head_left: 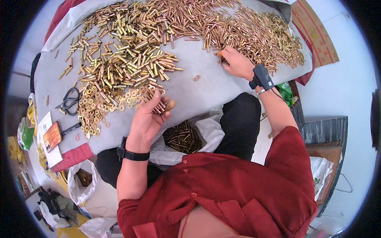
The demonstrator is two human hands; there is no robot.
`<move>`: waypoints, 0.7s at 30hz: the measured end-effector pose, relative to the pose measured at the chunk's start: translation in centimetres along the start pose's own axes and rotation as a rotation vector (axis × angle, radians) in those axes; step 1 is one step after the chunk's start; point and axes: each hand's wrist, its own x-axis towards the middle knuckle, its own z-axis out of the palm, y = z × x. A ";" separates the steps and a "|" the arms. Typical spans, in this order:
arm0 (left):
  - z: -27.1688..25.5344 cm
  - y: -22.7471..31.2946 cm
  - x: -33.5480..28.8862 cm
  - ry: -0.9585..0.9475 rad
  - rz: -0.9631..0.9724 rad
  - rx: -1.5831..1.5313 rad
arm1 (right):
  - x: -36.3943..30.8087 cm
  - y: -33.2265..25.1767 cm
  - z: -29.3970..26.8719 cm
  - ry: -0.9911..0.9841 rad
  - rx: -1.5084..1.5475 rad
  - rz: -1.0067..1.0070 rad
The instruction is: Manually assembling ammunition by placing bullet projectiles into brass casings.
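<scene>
My left hand (150,106) is closed around a small bundle of copper-coloured metal rods (159,106), at the near edge of the grey-covered table (206,89). Just beyond it lie flat brass washers (93,105) and a heap of short brass tubes (135,63). Farther right, my right hand (237,64) reaches to the near edge of a heap of thin copper-coloured rods (254,33). An orange covering (220,53) shows on a fingertip there. Its fingers are bent together, and what they pinch, if anything, is hidden.
Dark-handled scissors (70,102) and an orange phone (52,137) lie at the left. An open white bag (210,129) on my lap holds many thin metal pieces. Another white bag (83,190) stands lower left. Two small rings (196,77) sit mid-table.
</scene>
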 end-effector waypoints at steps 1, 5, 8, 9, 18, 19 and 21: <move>0.0 0.0 0.1 0.006 -0.002 0.001 | 0.1 -0.1 -0.1 0.023 0.003 0.001; -0.1 0.0 0.1 0.015 -0.034 -0.009 | 0.3 0.0 0.1 0.072 -0.012 -0.032; 0.1 0.3 0.0 -0.010 -0.072 -0.007 | 0.5 -0.6 0.2 0.024 -0.100 0.003; 0.1 0.4 -0.1 -0.009 -0.071 -0.007 | 0.3 -0.4 0.3 0.046 -0.063 -0.028; 0.3 0.4 -0.2 0.000 -0.076 -0.008 | 0.3 0.4 2.1 0.137 -0.071 -0.035; 0.2 0.4 -0.1 0.002 -0.076 -0.017 | 0.4 0.5 2.1 0.140 -0.046 -0.032; 0.2 0.4 -0.1 0.006 -0.072 -0.028 | 0.3 0.3 2.3 0.138 -0.068 0.002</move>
